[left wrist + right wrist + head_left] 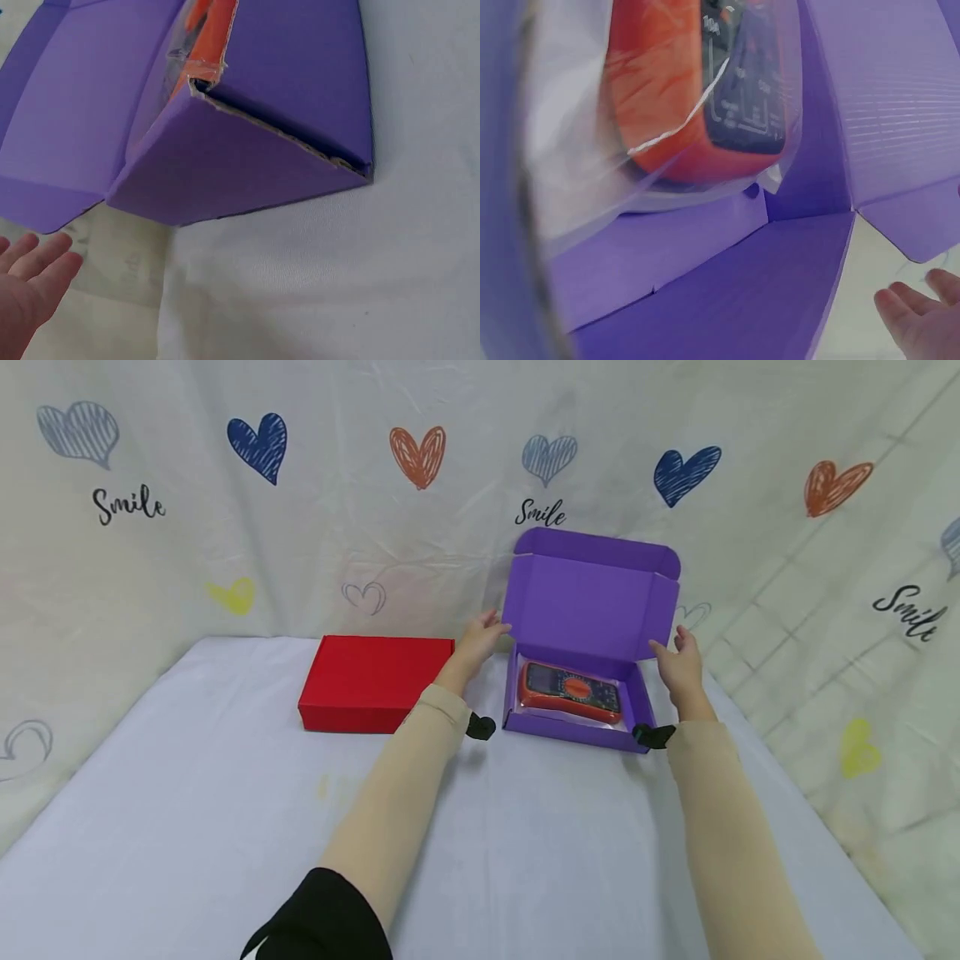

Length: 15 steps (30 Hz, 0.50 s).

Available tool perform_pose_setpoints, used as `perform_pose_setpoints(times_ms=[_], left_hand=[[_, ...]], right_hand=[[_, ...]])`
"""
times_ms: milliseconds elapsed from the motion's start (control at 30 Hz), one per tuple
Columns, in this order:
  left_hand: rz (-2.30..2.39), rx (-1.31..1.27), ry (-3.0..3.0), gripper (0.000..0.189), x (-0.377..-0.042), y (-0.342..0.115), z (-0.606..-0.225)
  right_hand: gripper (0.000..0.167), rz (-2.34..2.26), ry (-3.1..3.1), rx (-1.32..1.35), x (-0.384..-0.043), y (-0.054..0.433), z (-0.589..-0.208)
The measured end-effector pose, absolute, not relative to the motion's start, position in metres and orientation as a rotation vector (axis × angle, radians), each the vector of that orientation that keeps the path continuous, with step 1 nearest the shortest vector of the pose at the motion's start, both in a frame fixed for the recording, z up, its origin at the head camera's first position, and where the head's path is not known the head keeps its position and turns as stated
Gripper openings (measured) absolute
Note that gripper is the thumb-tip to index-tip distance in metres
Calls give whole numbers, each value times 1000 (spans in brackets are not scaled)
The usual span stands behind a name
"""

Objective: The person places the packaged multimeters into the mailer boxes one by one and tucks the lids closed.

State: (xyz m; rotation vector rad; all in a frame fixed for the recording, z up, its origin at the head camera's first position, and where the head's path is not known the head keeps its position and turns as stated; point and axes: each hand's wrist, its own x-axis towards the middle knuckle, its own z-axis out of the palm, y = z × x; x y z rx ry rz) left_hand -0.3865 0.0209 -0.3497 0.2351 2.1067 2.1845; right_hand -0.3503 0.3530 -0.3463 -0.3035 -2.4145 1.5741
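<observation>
A purple cardboard box (570,737) stands on the table with its lid (585,602) raised. Inside lies an orange multimeter (573,688) with a dark face and round dial, wrapped in clear plastic (585,217). My left hand (478,642) is at the lid's left edge, fingers extended and spread (34,289). At the right side flap (660,614) is my right hand (681,670), its thumb overlapping the flap's lower part and its other fingers extended (922,307). Whether either hand actually touches the lid, I cannot tell.
A closed red box (378,681) sits to the left of the purple one, partly behind my left forearm. White cloth (540,843) covers the table. Behind it hangs a curtain (465,539) printed with hearts and lettering.
</observation>
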Motion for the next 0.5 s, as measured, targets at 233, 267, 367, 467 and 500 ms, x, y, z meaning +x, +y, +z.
perform_pose_setpoints(times_ms=[233,267,367,467,500], left_hand=[[2196,264,2009,65,-384,25,-344],[2204,268,2002,65,-384,25,-344],[2230,278,1968,64,-383,25,-344],[2242,283,1939,62,-382,24,-346],[2242,283,1934,61,-382,24,-347]], right_hand=[[71,1634,-2317,-307,-355,350,-339],[70,1632,-2299,-309,-355,350,-339],[66,1625,-2273,-327,-355,350,-338],[62,1629,-2248,-349,-355,351,-341],[61,1629,-2236,-358,-355,351,-342]])
